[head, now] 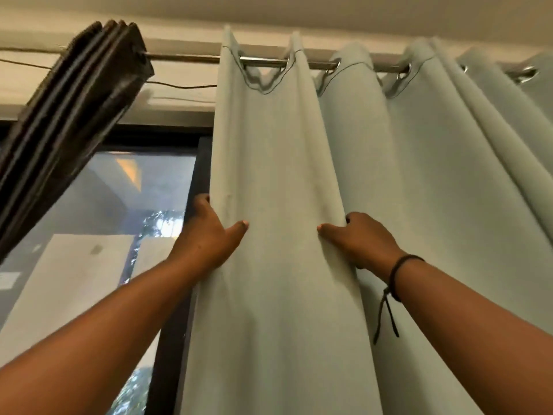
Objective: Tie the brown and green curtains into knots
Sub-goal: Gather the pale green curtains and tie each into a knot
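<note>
Left hand (209, 235) and right hand (362, 238) grip green curtain (281, 181) fold between them

This looks like a room in a home, seen at a large window (98, 223) with a dark frame. A metal curtain rod (263, 62) runs across just above the window, close under a plain pale ceiling (329, 10). A pale green curtain (419, 175) hangs from the rod on metal rings and covers the window's right part. A brown curtain (74, 91) is bunched in tight folds at the rod's left end. A thin wire (179, 85) runs along the wall (185, 73) just below the rod. Through the window glass, another building and some leaves show outside.
</note>
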{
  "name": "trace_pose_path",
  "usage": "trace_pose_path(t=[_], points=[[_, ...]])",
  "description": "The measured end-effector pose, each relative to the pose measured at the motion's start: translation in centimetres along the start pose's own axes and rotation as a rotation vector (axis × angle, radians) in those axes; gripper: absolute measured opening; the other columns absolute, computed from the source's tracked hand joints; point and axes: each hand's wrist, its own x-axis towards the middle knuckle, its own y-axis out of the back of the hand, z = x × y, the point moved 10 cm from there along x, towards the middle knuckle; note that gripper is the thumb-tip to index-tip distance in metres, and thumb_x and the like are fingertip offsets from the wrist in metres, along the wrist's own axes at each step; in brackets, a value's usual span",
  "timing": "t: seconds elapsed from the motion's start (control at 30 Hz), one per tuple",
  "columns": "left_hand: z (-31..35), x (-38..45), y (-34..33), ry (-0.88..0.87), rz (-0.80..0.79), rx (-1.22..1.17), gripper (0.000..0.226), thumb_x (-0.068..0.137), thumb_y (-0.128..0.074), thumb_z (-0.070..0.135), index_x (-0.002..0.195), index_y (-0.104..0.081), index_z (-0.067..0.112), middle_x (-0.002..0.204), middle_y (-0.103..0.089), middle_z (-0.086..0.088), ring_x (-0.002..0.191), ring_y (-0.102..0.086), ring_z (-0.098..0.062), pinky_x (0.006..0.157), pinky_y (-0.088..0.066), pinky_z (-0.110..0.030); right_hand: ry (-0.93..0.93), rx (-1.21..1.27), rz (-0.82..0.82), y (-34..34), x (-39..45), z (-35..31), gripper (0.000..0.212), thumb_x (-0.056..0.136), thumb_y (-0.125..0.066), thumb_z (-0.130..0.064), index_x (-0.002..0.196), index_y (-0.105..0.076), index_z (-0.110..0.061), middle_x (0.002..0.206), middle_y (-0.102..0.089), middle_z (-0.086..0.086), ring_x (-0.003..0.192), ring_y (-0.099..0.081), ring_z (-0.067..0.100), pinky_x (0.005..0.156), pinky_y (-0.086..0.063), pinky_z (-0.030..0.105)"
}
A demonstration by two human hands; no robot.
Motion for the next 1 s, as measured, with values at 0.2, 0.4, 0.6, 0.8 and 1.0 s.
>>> trace_pose_path(t=[0.2,0.4,0.6,0.8,1.0], points=[[5.7,4.3,-1.3,-0.143,0.084,0.165,0.039,0.091,-0.05,0.03,0.126,-0.049,0.011,0.118,-0.06,-0.013,0.101,-0.057,-0.033,0.081,-0.046,-0.035,0.078,-0.049,0.077,3.2,4.1,-1.9,0.024,0.082,-0.058,-0.037,0.084,-0.055,-0.013,0.072,-0.06,0.002,0.057,-0.059,0.019,0.049,-0.044,0.025],[10.3,5.3,-3.2,-0.219,0.119,0.187,0.033,0.093,-0.046,0.026,0.081,-0.063,0.0,0.085,-0.061,-0.015,0.084,-0.056,-0.034,0.066,-0.034,-0.03,0.183,-0.068,0.163,5.7,6.4,-1.2,0.019,0.082,-0.056,-0.028,0.082,-0.059,-0.01,0.074,-0.065,0.007,0.063,-0.064,0.025,0.059,-0.05,0.029],[14.7,5.4,-8.8,-0.205,0.023,0.218,0.033,0.095,-0.045,0.021,0.066,-0.049,0.006,0.076,-0.051,-0.014,0.079,-0.049,-0.032,0.06,-0.029,-0.03,0.225,-0.086,0.172,7.6,7.8,1.8,0.023,0.08,-0.052,-0.012,0.06,-0.042,-0.015,0.056,-0.055,0.005,0.05,-0.056,0.024,0.048,-0.039,0.023],[20.4,4.8,-14.3,-0.271,0.02,0.242,0.024,0.098,-0.041,0.015,0.098,-0.057,-0.002,0.117,-0.056,-0.025,0.109,-0.051,-0.037,0.075,-0.034,-0.031,0.237,-0.128,0.208,10.7,9.4,6.3,0.029,0.084,-0.052,-0.019,0.059,-0.038,-0.016,0.058,-0.048,0.002,0.051,-0.05,0.023,0.048,-0.032,0.024],[25.6,3.7,-19.1,-0.354,0.012,0.124,0.022,0.094,-0.045,0.014,0.103,-0.06,0.001,0.116,-0.06,-0.022,0.109,-0.053,-0.035,0.078,-0.038,-0.028,0.356,-0.033,0.233,12.2,9.6,6.4,0.035,0.084,-0.052,-0.021,0.052,-0.039,-0.016,0.052,-0.043,0.001,0.05,-0.047,0.022,0.052,-0.035,0.026]])
